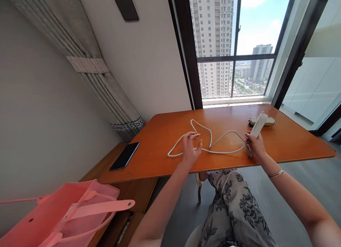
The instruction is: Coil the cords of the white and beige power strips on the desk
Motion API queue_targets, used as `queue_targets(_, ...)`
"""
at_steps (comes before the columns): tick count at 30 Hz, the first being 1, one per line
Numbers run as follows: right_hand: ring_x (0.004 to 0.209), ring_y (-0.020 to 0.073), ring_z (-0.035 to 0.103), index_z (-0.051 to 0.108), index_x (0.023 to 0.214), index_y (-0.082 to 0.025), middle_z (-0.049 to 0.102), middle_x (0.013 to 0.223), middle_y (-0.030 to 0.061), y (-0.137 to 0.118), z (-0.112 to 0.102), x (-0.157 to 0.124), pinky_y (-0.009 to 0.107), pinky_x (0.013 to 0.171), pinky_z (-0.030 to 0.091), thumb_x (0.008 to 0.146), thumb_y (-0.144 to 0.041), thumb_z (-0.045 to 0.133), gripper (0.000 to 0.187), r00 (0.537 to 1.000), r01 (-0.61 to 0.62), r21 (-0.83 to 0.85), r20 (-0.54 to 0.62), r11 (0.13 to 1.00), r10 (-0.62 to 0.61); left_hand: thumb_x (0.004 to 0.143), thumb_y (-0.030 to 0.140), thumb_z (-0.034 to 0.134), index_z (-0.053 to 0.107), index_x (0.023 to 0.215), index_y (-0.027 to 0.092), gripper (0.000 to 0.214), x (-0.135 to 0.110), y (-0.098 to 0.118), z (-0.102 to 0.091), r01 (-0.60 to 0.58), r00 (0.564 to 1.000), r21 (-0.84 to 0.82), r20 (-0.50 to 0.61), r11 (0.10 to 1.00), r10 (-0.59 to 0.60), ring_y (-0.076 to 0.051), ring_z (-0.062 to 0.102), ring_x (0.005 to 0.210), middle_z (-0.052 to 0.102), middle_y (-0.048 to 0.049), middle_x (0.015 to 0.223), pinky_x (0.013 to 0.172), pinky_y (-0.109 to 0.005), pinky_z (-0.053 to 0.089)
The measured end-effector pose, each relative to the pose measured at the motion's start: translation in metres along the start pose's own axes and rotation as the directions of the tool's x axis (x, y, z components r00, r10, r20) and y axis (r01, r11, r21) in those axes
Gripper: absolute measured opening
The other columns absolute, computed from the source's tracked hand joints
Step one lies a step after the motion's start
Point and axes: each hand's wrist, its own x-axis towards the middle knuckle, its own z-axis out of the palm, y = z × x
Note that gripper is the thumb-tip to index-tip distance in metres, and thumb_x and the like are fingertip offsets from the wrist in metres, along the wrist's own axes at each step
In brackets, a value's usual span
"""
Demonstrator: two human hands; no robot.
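My right hand is closed around a long white bar that looks like a power strip, tilted up above the table's right part. A small greyish piece shows below those fingers; I cannot make out what it is. From this hand a white cord runs left over the table in loose loops. My left hand is over the loops, thumb and fingers apart, with nothing visible between them. Just behind the raised bar lies a second pale, strip-like object with a dark end.
The orange-brown wooden table has a black phone near its left edge. A pink bag with straps stands at the lower left. Beyond the table are a window and a tied grey curtain.
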Motion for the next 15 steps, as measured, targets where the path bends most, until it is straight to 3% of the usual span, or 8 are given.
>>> queue_targets(2,0.059,0.0075,0.050,0.053,0.098,-0.026,0.061,0.085,-0.0057,-0.004,0.006,-0.008,0.022,0.053,0.044,0.060,-0.035,0.083,0.049,0.998,0.027,-0.074,0.065,0.997,-0.022,0.089,0.036,0.057,0.059,0.124,0.023,0.037,0.005,0.022,0.013,-0.009,0.966,0.009,0.257,1.000,0.006,-0.022,0.062,0.098,0.054,-0.0133,0.134,0.094,-0.039,0.051)
queue_targets(4,0.061,0.0084,0.049,0.054,0.102,-0.026,0.060,0.088,-0.0049,-0.007,0.010,-0.014,0.023,0.054,0.043,0.060,-0.036,0.080,0.051,0.993,0.046,-0.124,0.114,0.991,-0.032,0.091,0.041,0.054,0.054,0.135,0.024,0.046,0.011,0.038,0.023,0.028,0.885,0.027,0.464,0.999,-0.037,-0.021,0.065,0.091,0.056,-0.0121,0.139,0.092,-0.038,0.052)
queue_targets(8,0.065,0.0111,0.049,0.053,0.101,-0.027,0.058,0.089,-0.0039,-0.007,0.011,-0.019,0.025,0.056,0.042,0.059,-0.035,0.078,0.049,0.988,0.098,-0.197,0.135,0.975,-0.072,0.099,0.044,0.036,0.066,0.121,0.024,0.042,0.015,0.059,0.026,0.088,0.706,-0.139,0.708,0.986,0.036,-0.021,0.069,0.094,0.074,-0.0065,0.110,0.088,-0.033,0.051)
queue_targets(10,0.067,0.0117,0.049,0.052,0.099,-0.026,0.058,0.088,-0.0036,-0.005,0.008,-0.018,0.025,0.057,0.042,0.060,-0.036,0.077,0.047,0.987,0.119,-0.210,0.129,0.970,-0.093,0.100,0.047,0.033,0.070,0.107,0.022,0.046,0.013,0.067,0.023,0.144,0.648,-0.234,0.757,0.962,0.088,-0.019,0.068,0.080,0.074,-0.0040,0.085,0.078,-0.028,0.050)
queue_targets(12,0.068,0.0115,0.049,0.052,0.098,-0.026,0.058,0.089,-0.0034,-0.004,0.005,-0.015,0.025,0.058,0.043,0.061,-0.037,0.078,0.047,0.987,0.118,-0.200,0.132,0.973,-0.093,0.098,0.050,0.039,0.072,0.092,0.020,0.045,0.011,0.071,0.021,0.164,0.640,-0.266,0.761,0.950,0.103,-0.015,0.062,0.064,0.067,-0.0011,0.066,0.066,-0.025,0.046)
queue_targets(15,0.068,0.0104,0.050,0.054,0.098,-0.025,0.060,0.092,-0.0032,-0.007,0.000,-0.006,0.024,0.060,0.044,0.060,-0.037,0.082,0.049,0.987,0.090,-0.170,0.145,0.981,-0.066,0.094,0.054,0.048,0.067,0.070,0.019,0.046,0.015,0.064,0.021,0.205,0.741,-0.284,0.670,0.937,0.040,-0.012,0.049,0.053,0.054,0.0015,0.054,0.056,-0.024,0.038)
